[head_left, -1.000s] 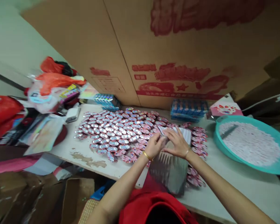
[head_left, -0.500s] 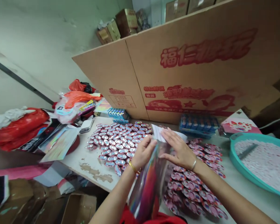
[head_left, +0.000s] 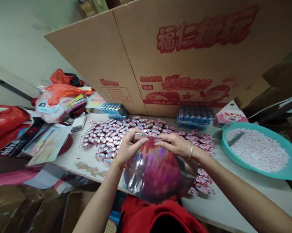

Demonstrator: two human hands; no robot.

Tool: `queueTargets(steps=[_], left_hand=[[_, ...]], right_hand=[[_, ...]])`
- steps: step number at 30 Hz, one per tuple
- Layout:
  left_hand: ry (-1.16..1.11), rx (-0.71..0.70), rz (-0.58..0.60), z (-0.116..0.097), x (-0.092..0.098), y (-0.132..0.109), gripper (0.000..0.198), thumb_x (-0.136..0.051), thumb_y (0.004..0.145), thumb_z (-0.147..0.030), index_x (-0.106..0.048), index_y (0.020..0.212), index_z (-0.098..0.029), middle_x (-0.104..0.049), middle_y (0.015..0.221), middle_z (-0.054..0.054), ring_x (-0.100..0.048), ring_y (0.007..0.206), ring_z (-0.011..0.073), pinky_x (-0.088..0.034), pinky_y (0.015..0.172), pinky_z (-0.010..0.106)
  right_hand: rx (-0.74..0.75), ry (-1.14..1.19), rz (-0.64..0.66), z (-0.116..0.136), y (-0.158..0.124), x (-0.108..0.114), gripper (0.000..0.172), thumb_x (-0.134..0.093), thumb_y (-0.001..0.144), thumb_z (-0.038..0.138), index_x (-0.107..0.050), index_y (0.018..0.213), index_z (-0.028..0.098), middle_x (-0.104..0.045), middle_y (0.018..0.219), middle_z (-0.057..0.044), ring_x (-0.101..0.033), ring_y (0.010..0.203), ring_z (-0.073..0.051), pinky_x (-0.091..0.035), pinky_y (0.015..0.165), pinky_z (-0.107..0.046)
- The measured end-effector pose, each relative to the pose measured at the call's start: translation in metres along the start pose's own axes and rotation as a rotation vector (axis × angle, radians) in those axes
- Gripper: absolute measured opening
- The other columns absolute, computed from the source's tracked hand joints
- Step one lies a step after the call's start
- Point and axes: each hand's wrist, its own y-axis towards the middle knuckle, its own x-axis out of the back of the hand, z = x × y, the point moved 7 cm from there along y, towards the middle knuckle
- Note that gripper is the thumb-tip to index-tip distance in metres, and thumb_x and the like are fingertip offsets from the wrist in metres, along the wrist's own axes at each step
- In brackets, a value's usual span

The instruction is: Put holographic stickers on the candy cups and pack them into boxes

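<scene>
A shiny, see-through sheet of iridescent plastic (head_left: pixel 157 171) hangs toward me over the table's front edge, reflecting red and purple. My left hand (head_left: pixel 130 147) grips its top left part, the thumb on the near face and the fingers behind. On the upper right, my right hand (head_left: pixel 176 144) holds the same edge with its thumb in front. Behind the sheet lie many small oval packs (head_left: pixel 114 137) with silver and pink faces, packed close together. More pink packs (head_left: pixel 203 181) show past its right side, and the sheet hides others.
A teal basin (head_left: pixel 229 155) of small white pieces (head_left: pixel 260 152) stands right, with a grey flat tool (head_left: pixel 235 139) in it. Blue boxes (head_left: pixel 195 117) line the back against a large cardboard panel (head_left: pixel 126 61). Red bags (head_left: pixel 9 126) and printed sheets (head_left: pixel 48 142) sit left.
The plastic sheet, curled narrow before, is now spread wider and tilted toward me. The white paper seen at its top no longer shows. My hands have moved slightly apart, and my view has shifted.
</scene>
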Motion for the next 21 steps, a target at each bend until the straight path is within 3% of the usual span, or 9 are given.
queueTargets(steps=[4,6,8,10,12,14,16,18,21], left_hand=[[-0.080,0.073,-0.191,0.030,0.006,0.005,0.026,-0.068,0.080,-0.042,-0.058,0.074,-0.019,-0.058,0.068,-0.001,-0.053,0.064,0.0107,-0.044,0.060,0.023],[-0.102,0.146,-0.269,0.061,0.000,0.005,0.027,-0.067,0.079,-0.043,-0.056,0.075,-0.019,-0.057,0.068,-0.002,-0.051,0.063,0.0104,-0.042,0.059,0.023],[-0.039,0.284,-0.277,0.101,-0.017,0.000,0.026,-0.061,0.083,-0.044,-0.056,0.080,-0.019,-0.058,0.070,-0.001,-0.053,0.065,0.0112,-0.044,0.063,0.024],[0.127,0.458,-0.176,0.140,-0.045,-0.010,0.026,-0.056,0.085,-0.044,-0.058,0.085,-0.018,-0.060,0.071,0.000,-0.057,0.068,0.0138,-0.047,0.068,0.027],[0.217,0.514,-0.113,0.163,-0.075,-0.020,0.031,-0.067,0.077,-0.042,-0.061,0.096,-0.018,-0.065,0.084,0.005,-0.062,0.084,0.0203,-0.048,0.080,0.033],[0.339,0.391,-0.027,0.164,-0.108,-0.023,0.054,-0.076,0.070,-0.041,-0.058,0.116,-0.019,-0.065,0.113,0.013,-0.056,0.113,0.0290,-0.040,0.099,0.043],[0.437,0.158,0.147,0.151,-0.147,-0.021,0.069,-0.075,0.071,-0.044,-0.050,0.131,-0.023,-0.055,0.135,0.013,-0.043,0.132,0.0311,-0.026,0.112,0.049],[0.429,-0.008,0.354,0.141,-0.181,-0.016,0.052,-0.066,0.080,-0.044,-0.054,0.127,-0.025,-0.059,0.130,0.010,-0.048,0.128,0.0271,-0.025,0.113,0.046],[0.349,-0.004,0.501,0.144,-0.204,0.002,0.019,-0.055,0.089,-0.037,-0.066,0.098,-0.024,-0.070,0.099,0.006,-0.064,0.097,0.0202,-0.041,0.096,0.032]], right_hand=[[-0.130,0.037,0.122,-0.017,-0.010,0.016,0.049,-0.051,0.086,0.062,-0.068,0.084,0.016,-0.059,0.071,0.001,-0.050,0.067,-0.013,-0.039,0.062,-0.023],[-0.253,0.044,0.160,-0.038,-0.024,0.029,0.052,-0.053,0.082,0.066,-0.069,0.081,0.016,-0.060,0.071,0.000,-0.050,0.065,-0.013,-0.039,0.061,-0.024],[-0.352,0.022,0.181,-0.064,-0.041,0.040,0.054,-0.052,0.080,0.069,-0.069,0.074,0.017,-0.059,0.066,0.000,-0.049,0.062,-0.013,-0.039,0.058,-0.024],[-0.419,-0.008,0.211,-0.091,-0.057,0.040,0.055,-0.053,0.078,0.070,-0.068,0.068,0.018,-0.058,0.062,-0.001,-0.047,0.057,-0.013,-0.037,0.054,-0.025],[-0.472,-0.039,0.236,-0.117,-0.073,0.031,0.057,-0.053,0.075,0.073,-0.065,0.061,0.019,-0.057,0.058,-0.002,-0.046,0.055,-0.014,-0.036,0.052,-0.026],[-0.523,-0.068,0.247,-0.139,-0.087,0.021,0.061,-0.053,0.070,0.077,-0.061,0.055,0.019,-0.056,0.054,-0.002,-0.046,0.054,-0.014,-0.036,0.051,-0.026],[-0.574,-0.069,0.254,-0.153,-0.099,0.015,0.062,-0.052,0.069,0.079,-0.059,0.053,0.020,-0.054,0.053,-0.001,-0.046,0.054,-0.015,-0.036,0.051,-0.027],[-0.616,-0.040,0.227,-0.161,-0.109,0.018,0.060,-0.054,0.068,0.078,-0.060,0.056,0.020,-0.056,0.056,-0.001,-0.048,0.057,-0.015,-0.038,0.053,-0.027],[-0.659,0.064,0.027,-0.172,-0.118,0.040,0.054,-0.064,0.065,0.073,-0.063,0.066,0.019,-0.059,0.063,-0.002,-0.051,0.061,-0.016,-0.040,0.056,-0.027]])
